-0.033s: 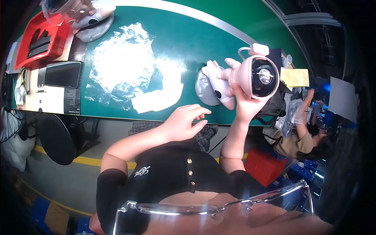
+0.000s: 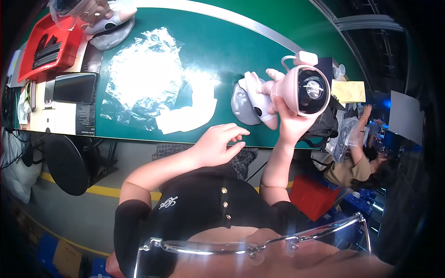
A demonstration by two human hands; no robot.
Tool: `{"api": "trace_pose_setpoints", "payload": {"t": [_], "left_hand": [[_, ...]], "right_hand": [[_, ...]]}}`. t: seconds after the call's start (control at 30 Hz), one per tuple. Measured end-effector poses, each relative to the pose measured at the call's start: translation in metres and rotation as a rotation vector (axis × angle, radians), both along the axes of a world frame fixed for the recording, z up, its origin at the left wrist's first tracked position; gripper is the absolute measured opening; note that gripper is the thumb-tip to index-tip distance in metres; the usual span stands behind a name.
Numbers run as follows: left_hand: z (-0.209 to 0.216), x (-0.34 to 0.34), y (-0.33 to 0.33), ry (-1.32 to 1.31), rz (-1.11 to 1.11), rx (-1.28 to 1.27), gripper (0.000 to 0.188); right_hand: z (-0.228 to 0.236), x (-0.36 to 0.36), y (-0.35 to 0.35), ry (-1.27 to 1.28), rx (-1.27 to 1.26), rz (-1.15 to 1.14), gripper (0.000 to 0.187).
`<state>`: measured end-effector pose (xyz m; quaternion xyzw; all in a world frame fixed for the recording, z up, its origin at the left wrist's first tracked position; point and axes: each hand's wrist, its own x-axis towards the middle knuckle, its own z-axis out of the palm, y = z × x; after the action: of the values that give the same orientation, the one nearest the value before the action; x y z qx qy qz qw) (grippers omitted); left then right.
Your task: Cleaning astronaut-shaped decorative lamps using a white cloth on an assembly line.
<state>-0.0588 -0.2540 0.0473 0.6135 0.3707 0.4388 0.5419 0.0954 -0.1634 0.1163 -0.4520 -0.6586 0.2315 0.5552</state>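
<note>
One pink astronaut figurine (image 2: 288,95) with one dark, glossy visor (image 2: 313,90) is on the green counter (image 2: 227,44), one grey cratered base (image 2: 243,106) on its left side. Of the two hands, the right hand (image 2: 292,124) is curled around the near side of the figurine's helmet, thumb against the body; the left hand (image 2: 220,143) is empty, its fingers loosely bent and half spread, to the figurine's near left. Farther left of the figurine lie one crumpled clear plastic sheet (image 2: 143,76) and one curved white sheet (image 2: 187,118). Well to its left are one black-screened device (image 2: 74,88), one red tray (image 2: 70,48) of black parts too bunched to count, and one second figurine (image 2: 109,23). One yellow pad (image 2: 350,91) sits right of the astronaut figurine.
</note>
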Motion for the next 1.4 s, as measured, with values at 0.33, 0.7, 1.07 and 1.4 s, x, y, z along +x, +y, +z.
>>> {"api": "trace_pose_setpoints", "payload": {"t": [0.33,0.7,1.07,1.4], "left_hand": [[-0.009,-0.003,-0.004,-0.169,0.242,-0.011,0.025],[0.000,0.006,0.008,-0.289,0.463,0.318,0.057],[-0.001,0.000,0.005,-0.260,0.471,0.288,0.054],[-0.009,-0.010,0.003,-0.315,0.480,0.247,0.060]], "right_hand": [[0.014,0.024,0.000,0.364,-0.013,0.067,0.063],[-0.003,0.058,-0.009,1.417,-0.701,0.405,0.064],[-0.007,0.024,-0.007,1.479,-0.679,0.719,0.055],[-0.008,0.029,-0.013,0.744,-0.199,0.025,0.065]]}}
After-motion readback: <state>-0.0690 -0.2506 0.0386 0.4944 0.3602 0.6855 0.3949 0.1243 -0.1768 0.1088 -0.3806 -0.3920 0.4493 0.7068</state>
